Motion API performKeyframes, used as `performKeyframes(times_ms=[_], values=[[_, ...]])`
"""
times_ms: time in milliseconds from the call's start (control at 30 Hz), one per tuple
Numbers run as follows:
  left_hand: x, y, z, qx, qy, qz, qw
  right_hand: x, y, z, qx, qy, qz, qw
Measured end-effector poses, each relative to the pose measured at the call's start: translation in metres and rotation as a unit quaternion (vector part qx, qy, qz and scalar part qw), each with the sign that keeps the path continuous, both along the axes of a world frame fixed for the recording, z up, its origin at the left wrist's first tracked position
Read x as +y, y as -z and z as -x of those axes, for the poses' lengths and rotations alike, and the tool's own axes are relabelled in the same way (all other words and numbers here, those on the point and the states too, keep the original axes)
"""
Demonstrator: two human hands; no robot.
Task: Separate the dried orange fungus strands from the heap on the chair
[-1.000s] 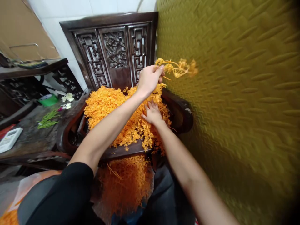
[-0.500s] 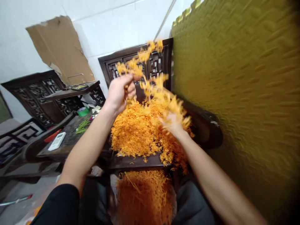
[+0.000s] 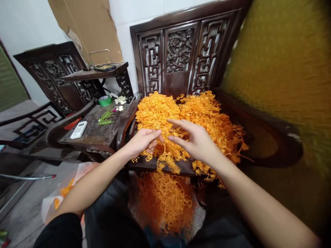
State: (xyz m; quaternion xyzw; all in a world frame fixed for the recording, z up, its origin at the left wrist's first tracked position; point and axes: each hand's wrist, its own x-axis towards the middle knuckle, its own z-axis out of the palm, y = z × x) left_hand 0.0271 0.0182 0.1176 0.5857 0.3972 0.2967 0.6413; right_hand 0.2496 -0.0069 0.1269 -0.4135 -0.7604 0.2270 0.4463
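Note:
Between the fingertips of my left hand (image 3: 146,140) is the end of an orange plastic-looking flower sprig (image 3: 167,162), which dangles below. My right hand (image 3: 198,139) hovers just beside it, thumb and fingers apart and holding nothing. Behind both hands, a big heap of orange flower sprigs (image 3: 157,108) covers the seat of a dark carved wooden chair (image 3: 178,82). A second loose pile of orange sprigs (image 3: 207,110) spreads on the right side of that seat. Below the seat edge, between my knees, lies a mass of thin orange stems (image 3: 168,203).
A wooden side table (image 3: 97,132) at left bears a white remote (image 3: 79,130), green tape roll (image 3: 104,100) and green stems (image 3: 106,117). A plastic bag (image 3: 49,206) with orange pieces lies on the floor. A yellow-green mat (image 3: 284,75) stands at right.
The orange sprays that were raised in the air are down, and my right hand has come away from them. My left hand is lower, pinching one sprig. The view has shifted.

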Motion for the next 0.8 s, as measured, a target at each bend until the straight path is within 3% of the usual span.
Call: performKeyframes(times_ms=[167,300,400,500,667,800], values=[[-0.006,0.007,0.024,0.089,-0.022,-0.063,0.994,0.018,0.001,0.016,0.046,-0.004,0.129,0.991],[-0.008,0.016,0.042,0.057,-0.020,-0.084,0.995,0.034,0.012,0.030,0.051,0.000,0.160,0.986],[-0.005,0.022,0.053,0.043,-0.046,-0.109,0.992,0.043,0.023,0.042,0.009,-0.028,0.138,0.990],[-0.002,0.024,0.060,0.062,-0.043,-0.105,0.992,0.046,0.026,0.052,-0.041,-0.103,0.095,0.989],[-0.001,0.022,0.063,0.062,0.025,-0.034,0.997,0.042,0.010,0.062,-0.120,-0.292,0.034,0.948],[-0.003,0.025,0.064,0.048,0.052,-0.007,0.997,0.038,-0.001,0.056,-0.155,-0.310,0.025,0.938]])
